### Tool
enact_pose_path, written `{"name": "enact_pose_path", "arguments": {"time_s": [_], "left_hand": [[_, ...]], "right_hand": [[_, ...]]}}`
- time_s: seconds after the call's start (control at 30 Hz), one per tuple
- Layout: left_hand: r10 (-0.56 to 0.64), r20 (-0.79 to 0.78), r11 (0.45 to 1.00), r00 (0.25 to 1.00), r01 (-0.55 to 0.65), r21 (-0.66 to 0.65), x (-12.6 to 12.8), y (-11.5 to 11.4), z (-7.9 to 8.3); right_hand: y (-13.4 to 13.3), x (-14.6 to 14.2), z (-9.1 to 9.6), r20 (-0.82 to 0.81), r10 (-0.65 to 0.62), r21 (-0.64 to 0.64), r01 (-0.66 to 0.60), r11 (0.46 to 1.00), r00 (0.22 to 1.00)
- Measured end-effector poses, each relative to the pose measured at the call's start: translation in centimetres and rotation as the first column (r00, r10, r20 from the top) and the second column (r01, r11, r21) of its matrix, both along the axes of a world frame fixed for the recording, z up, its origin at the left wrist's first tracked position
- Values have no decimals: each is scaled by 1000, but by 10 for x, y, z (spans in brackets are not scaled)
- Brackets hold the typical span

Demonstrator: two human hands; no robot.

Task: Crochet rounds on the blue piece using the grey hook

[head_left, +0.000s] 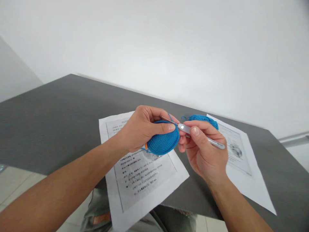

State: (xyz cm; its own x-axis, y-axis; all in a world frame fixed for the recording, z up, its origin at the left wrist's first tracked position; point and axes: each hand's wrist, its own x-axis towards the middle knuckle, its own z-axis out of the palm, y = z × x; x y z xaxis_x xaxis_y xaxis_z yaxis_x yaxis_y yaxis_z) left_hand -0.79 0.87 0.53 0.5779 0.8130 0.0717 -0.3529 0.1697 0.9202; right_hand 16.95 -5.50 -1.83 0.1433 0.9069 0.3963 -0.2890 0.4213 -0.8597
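The left hand grips a blue crocheted disc by its upper left part, above the left printed sheet. The thumb lies on the near face; the parts of the fingers behind the disc are hidden, as is its far face.

The right hand grips a crochet hook between thumb and fingers. The grey handle is partly covered by the thumb. The metal shaft points left along the top edge of the disc; its tip is too fine to make out, and its engagement with a stitch cannot be confirmed. A strand of blue yarn stands beside the shaft; its full path cannot be traced.

A small orange piece shows at the disc's left edge, largely concealed by the left hand. A blue yarn skein lies beyond the right hand, which hides its lower part. It adjoins the right printed sheet, also partly covered. Print on both sheets is illegible. The dark table and both forearms are cut off by the frame.
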Motion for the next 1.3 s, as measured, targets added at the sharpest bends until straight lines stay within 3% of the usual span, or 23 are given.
{"name": "enact_pose_path", "arguments": {"time_s": [0.17,0.4,0.53,0.7,0.93,1.3], "left_hand": [[33,-55,996,998,-37,-85,8,-6,-6],[66,-93,991,994,-76,-111,12,-10,-6],[77,-23,990,997,-79,-117,13,-9,-9],[201,80,979,976,-199,-34,14,-10,-11],[267,-50,956,962,-258,136,7,-14,-8],[319,-75,907,945,-281,315,6,-20,-2]], "right_hand": [[3,-1,-4,65,-172,56,169,984,983],[4,0,-10,96,-313,187,292,938,945],[5,0,-13,105,-302,194,278,941,947],[5,3,-11,118,-238,170,216,961,964],[2,5,-7,119,-188,164,168,972,975],[2,6,-5,121,-179,202,152,967,976]]}}
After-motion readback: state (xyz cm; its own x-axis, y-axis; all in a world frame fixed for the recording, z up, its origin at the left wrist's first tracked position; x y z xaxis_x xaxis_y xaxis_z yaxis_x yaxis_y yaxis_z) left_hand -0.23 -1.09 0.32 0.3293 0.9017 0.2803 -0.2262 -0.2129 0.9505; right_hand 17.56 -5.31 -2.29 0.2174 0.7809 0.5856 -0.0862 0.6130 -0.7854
